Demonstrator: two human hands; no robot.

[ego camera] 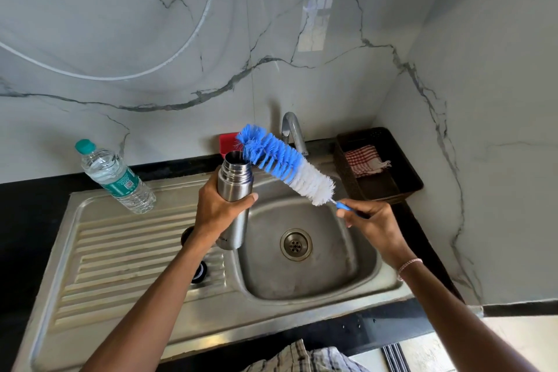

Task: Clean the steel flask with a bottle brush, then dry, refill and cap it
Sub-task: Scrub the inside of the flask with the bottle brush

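Note:
My left hand [220, 208] grips the steel flask [235, 190] around its middle and holds it upright over the left rim of the sink basin [271, 278]. The flask's mouth is open, with no cap on it. My right hand [371, 220] pinches the blue handle of the bottle brush [287, 165]. The brush slants up and to the left, its white bristles near the handle and its blue bristles at the tip. The blue tip hovers just beside and above the flask's mouth, outside it.
A plastic water bottle [117, 178] with a teal cap stands on the drainboard [120, 257]. Dark round parts [199, 273] lie on the drainboard under my left forearm. The tap [294, 133] rises behind the basin. A dark tray [380, 184] holds a red-checked cloth [363, 162]. A red object [226, 142] sits behind the flask.

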